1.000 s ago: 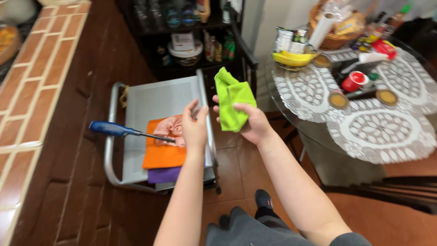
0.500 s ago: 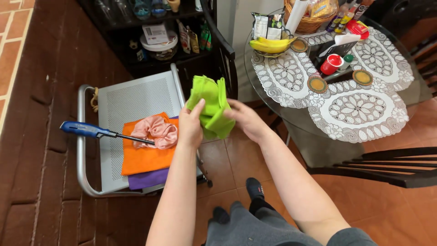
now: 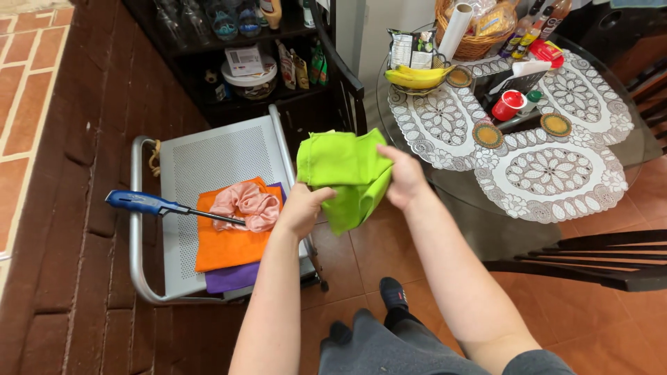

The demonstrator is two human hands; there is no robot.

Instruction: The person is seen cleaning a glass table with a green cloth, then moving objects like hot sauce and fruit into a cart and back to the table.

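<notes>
both hands hold a lime green cloth [image 3: 345,175] in the air near the middle of the view, above the tiled floor [image 3: 583,312]. the left hand [image 3: 302,210] is closed on the cloth's lower left edge, fingers curled under the fabric. the right hand [image 3: 403,177] pinches the cloth's right side at about 3 o'clock from its centre, thumb on top. the cloth is partly spread between them, with a loose fold hanging down toward 6 o'clock.

at 9 o'clock from the left hand stands a grey perforated metal seat [image 3: 215,160] with a tubular frame. on it lies an orange cloth [image 3: 226,246], resting over a purple cloth [image 3: 233,278] whose edge shows at 6 o'clock of the orange one. a crumpled pink cloth [image 3: 243,205] sits on top of the orange cloth. a tool with a blue handle [image 3: 139,203] lies across the seat's left rail, its thin dark shaft touching the pink cloth.

at 2 o'clock from the right hand is a round glass table [image 3: 445,187] covered with white lace mats [image 3: 549,173]. on it are bananas [image 3: 413,75], a red cup [image 3: 507,105], a wicker basket [image 3: 476,45] and a paper roll [image 3: 455,22]. a dark shelf [image 3: 250,62] with jars and packets stands at 12 o'clock.
</notes>
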